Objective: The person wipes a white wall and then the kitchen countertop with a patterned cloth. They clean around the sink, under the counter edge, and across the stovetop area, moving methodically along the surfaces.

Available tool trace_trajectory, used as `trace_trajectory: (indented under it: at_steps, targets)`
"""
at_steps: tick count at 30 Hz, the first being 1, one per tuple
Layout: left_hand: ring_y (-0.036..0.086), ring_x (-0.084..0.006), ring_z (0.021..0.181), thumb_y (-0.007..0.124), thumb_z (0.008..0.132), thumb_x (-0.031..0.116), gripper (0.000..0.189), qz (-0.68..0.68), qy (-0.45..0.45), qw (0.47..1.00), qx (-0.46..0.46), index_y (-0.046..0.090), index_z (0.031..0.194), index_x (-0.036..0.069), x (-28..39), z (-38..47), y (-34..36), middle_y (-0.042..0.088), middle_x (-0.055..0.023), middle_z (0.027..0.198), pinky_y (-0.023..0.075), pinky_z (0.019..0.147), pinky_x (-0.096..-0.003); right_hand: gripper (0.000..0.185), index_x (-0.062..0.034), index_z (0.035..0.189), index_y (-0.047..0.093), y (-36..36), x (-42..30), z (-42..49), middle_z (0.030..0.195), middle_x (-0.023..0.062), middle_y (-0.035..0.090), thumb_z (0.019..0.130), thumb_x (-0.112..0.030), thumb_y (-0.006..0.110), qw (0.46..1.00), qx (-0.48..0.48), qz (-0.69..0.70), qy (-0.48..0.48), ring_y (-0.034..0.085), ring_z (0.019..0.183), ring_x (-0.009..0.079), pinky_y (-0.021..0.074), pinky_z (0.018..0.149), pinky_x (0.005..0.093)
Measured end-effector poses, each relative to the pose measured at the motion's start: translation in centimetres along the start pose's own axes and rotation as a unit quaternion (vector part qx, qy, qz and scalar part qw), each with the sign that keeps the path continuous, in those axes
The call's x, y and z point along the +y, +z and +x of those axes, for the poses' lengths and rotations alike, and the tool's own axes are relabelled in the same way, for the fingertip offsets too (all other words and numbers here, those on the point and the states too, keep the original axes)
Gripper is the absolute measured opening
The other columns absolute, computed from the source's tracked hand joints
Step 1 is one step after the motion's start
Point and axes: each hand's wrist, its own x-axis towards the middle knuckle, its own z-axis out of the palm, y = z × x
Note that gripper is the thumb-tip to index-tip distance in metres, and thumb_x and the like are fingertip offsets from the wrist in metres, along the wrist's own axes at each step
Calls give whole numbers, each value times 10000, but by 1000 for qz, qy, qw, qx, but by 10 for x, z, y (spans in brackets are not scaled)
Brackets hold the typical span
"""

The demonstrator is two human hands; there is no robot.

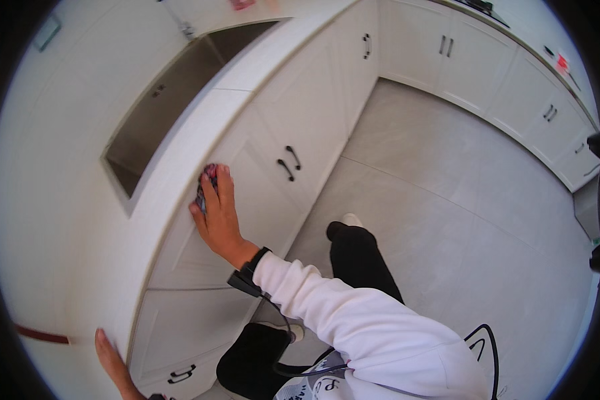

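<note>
My right hand presses a dark patterned cloth against the upper edge of a white cabinet door, just below the rim of the white countertop. Part of the cloth is hidden under the fingers. A black strap with a cabled device sits on that wrist. At the lower left, my left hand rests at the countertop's edge; its fingers are only partly seen, and no object shows in it.
A steel sink is set into the counter beyond my right hand. Black handles stick out from the cabinet doors. More white cabinets run along the far side, with a cooktop above. A black cable loops beside my body.
</note>
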Motion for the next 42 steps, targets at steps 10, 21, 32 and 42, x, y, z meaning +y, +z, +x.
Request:
trace_trajectory:
  at_steps: [10,21,32,42]
  targets:
    - [496,-363,1259,473,1020,172,377,74,39,996,-24,519,1318,-54,45,-16,-8,530,-238,1349,397,1069,-421,596,12,1414,364,-31,103,14,1544,263,191,879,-85,607,995,29,-81,42,182,1430,460,215,1159,497]
    - [481,-357,1270,409,1042,224,418,59,-29,998,-11,514,1317,-73,54,-17,-2,530,-255,1333,412,1054,-415,675,110,1451,213,5,182,-142,1540,304,173,1007,-358,410,854,127,115,492,153,1436,433,111,1184,440]
    - [516,-309,1240,387,1036,391,552,37,-3,999,20,556,1266,-81,39,-9,5,561,-216,1322,356,1076,-364,809,177,1407,190,21,68,-94,1531,372,-23,1011,-509,350,937,36,87,336,7,1442,479,48,1176,493]
    - [516,-327,1238,387,1030,423,559,27,-1,999,30,601,1224,-57,45,-11,7,557,-222,1326,359,1072,-373,726,208,1365,214,38,0,-83,1531,366,31,1032,-421,355,965,-25,106,238,87,1437,469,105,1169,471]
